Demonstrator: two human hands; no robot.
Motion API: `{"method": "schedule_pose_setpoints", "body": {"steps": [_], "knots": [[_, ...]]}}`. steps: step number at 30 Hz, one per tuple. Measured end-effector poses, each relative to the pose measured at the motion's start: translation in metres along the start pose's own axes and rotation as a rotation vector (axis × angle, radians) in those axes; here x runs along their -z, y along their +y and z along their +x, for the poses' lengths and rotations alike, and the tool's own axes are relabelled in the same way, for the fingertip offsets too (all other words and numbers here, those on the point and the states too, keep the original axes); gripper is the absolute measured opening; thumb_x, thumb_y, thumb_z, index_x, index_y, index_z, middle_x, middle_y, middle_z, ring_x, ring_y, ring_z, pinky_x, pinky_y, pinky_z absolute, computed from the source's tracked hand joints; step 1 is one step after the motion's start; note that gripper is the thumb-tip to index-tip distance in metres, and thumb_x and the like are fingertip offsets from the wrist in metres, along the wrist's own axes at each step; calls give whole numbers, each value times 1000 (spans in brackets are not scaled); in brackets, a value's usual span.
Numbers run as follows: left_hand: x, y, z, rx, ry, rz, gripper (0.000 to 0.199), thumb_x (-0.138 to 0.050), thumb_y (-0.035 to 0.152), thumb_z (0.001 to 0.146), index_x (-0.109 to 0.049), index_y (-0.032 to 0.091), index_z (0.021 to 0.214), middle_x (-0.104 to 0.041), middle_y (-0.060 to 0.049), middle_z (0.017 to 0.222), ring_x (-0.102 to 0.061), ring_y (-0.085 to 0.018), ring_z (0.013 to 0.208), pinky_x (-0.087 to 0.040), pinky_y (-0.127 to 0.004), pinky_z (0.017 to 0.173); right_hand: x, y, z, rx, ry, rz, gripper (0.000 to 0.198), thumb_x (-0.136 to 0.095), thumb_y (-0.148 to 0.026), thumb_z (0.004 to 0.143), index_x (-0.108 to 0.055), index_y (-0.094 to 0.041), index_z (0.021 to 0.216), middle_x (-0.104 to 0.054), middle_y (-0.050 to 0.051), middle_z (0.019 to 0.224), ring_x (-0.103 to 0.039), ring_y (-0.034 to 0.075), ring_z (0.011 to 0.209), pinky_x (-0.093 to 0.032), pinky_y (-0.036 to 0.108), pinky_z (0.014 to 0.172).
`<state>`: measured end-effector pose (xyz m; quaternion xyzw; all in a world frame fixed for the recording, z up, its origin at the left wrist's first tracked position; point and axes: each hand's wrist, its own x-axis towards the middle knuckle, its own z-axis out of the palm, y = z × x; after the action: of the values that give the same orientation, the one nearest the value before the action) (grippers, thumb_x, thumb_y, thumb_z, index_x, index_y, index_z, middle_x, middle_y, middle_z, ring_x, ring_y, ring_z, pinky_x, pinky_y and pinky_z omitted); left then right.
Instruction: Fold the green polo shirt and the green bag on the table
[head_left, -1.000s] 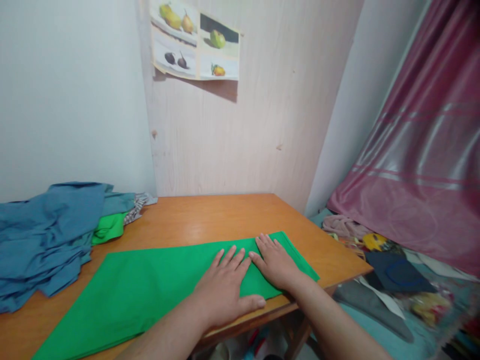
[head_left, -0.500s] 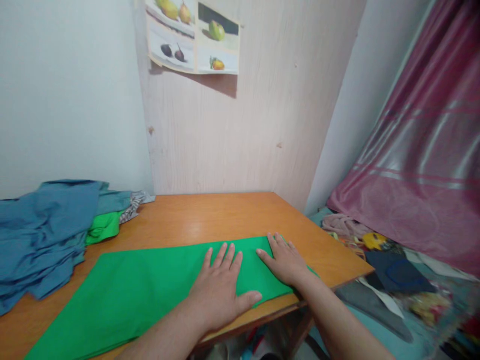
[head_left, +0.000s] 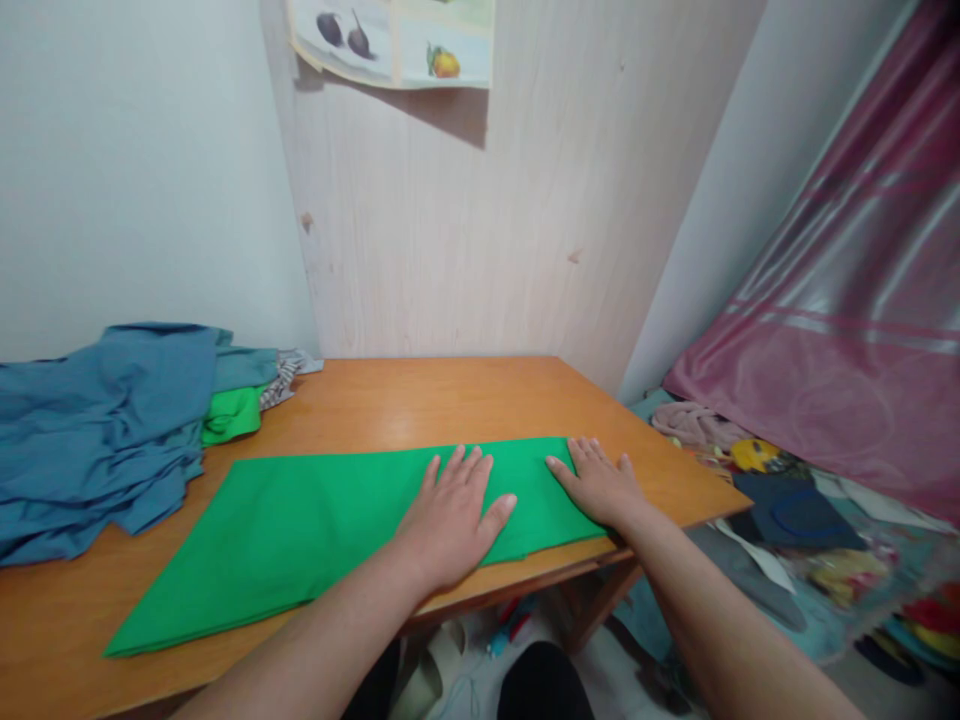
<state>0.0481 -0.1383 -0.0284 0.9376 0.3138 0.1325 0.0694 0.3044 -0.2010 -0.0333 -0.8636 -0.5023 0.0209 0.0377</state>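
Observation:
A folded green cloth (head_left: 300,525) lies flat along the front of the wooden table (head_left: 420,395), its long sides running left to right. My left hand (head_left: 454,525) rests palm down on the middle of it, fingers stretched forward and thumb out to the right. At the cloth's right end, my right hand (head_left: 598,482) lies flat with its fingers spread, partly covering that edge. Neither hand grips anything. The cloth's layers show along its lower left edge.
Crumpled blue cloth (head_left: 105,430) is heaped at the table's left, with a bright green piece (head_left: 231,414) and a striped piece (head_left: 282,378) beside it. Right of the table, cloth and odds and ends (head_left: 795,510) lie below a pink curtain (head_left: 840,390). A fruit poster (head_left: 442,75) hangs ahead.
The view has tilted downward, so more floor and my knees show. My right hand has slid slightly outward at the cloth's right end. My left hand stays flat on the cloth.

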Motion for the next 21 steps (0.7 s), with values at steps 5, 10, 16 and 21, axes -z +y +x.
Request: {"method": "schedule_pose_setpoints", "body": {"steps": [5, 10, 16, 21], "knots": [[-2, -1, 1, 18, 48, 22, 72, -22, 60, 99, -37, 12, 149, -31, -14, 158, -18, -29, 148, -12, -49, 120, 3, 7, 2, -52, 28, -31, 85, -13, -70, 92, -28, -14, 154, -25, 15, 160, -14, 34, 148, -2, 66, 114], [-2, 2, 0, 3, 8, 20, 79, -28, 66, 94, -35, 12, 150, -27, -14, 159, -12, -32, 149, -10, -53, 120, 14, -23, 1, 57, 156, 18, 81, -19, -65, 95, -30, -9, 153, -27, 16, 159, -15, 31, 149, -6, 58, 118], [-3, 3, -1, -6, 5, 13, 85, -31, 69, 91, -30, 11, 153, -27, -16, 159, -12, -31, 149, -10, -53, 120, 9, -87, -9, 402, 94, 198, 77, -17, -61, 98, -33, -8, 152, -25, 13, 160, -15, 25, 149, -14, 44, 120], [-5, 0, -1, -16, 6, -4, 86, -32, 69, 90, -28, 10, 153, -28, -15, 159, -14, -31, 149, -9, -52, 120, -6, -98, -8, 416, -21, 236, 74, -14, -58, 98, -33, -10, 152, -26, 10, 160, -14, 23, 149, -12, 44, 121]]}}
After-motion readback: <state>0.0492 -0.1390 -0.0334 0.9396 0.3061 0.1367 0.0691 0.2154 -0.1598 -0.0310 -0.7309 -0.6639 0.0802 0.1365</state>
